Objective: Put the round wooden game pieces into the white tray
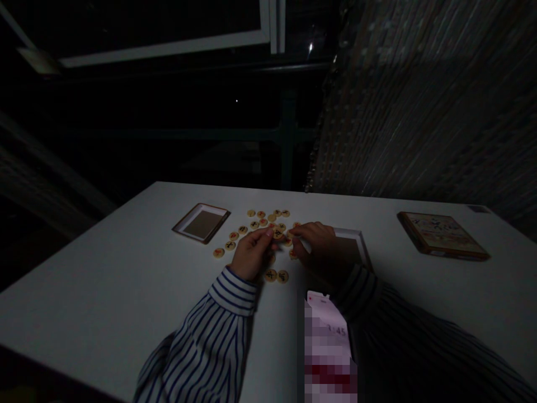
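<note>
My left hand [252,253] pinches a round wooden xiangqi piece [277,233] with a dark character, its face turned up toward me. Opposite it, my right hand [316,244] has its thumb and forefinger curled at another xiangqi piece [290,234], which the fingers partly cover. Many more pieces lie loose on the white table [126,280] around both hands, some marked in red, others in black. Two of these, a pair of pieces [276,276], lie side by side close to my left wrist. Some pieces are hidden beneath my hands.
At the left lies a shallow open box part [201,223]. Another open box part [352,246] sits partly behind my right hand. A flat decorated box [444,235] is on the right. A lit phone [329,336] lies near my right forearm. A bead curtain [398,112] hangs beyond the table.
</note>
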The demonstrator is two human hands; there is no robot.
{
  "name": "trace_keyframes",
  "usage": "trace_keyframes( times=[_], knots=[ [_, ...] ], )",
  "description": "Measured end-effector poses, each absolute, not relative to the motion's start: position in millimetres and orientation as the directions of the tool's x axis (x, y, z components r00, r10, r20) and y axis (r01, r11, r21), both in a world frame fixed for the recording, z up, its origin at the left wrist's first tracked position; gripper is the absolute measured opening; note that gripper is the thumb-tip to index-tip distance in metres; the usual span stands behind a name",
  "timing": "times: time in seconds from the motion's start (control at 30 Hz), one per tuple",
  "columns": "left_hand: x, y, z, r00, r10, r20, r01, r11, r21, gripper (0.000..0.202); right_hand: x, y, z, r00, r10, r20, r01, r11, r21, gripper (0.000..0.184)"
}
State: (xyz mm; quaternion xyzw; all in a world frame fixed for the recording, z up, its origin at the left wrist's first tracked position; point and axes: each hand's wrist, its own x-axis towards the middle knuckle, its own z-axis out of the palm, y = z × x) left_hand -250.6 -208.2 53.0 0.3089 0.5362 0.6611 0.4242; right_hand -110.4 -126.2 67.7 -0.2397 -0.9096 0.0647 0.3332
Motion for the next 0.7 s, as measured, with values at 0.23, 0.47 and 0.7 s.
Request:
trace_keyframes(
  times=[0.23, 0.47, 0.7],
  knots=[
    [-249.3, -206.9, 53.2, -0.431, 0.902, -0.030, -0.185, -0.056, 0.981, 0.036, -112.5, -122.7, 63.7, -0.656, 0.480, 0.583, 0.308, 0.875, -0.373, 0.021],
    [-247.6, -208.0, 52.3, -0.407, 0.913, -0.012, -0.135, -0.048, 0.990, 0.036, -112.4, -121.0, 66.6, -0.680, 0.511, 0.525, 0.247, 0.835, -0.493, 0.019],
    [-245.7, -208.6, 53.4, -0.379, 0.925, -0.022, -0.154, -0.040, 0.987, 0.033, -113.4, -119.0, 64.7, -0.669, 0.518, 0.533, 0.183, 0.810, -0.557, 0.015]
  ],
)
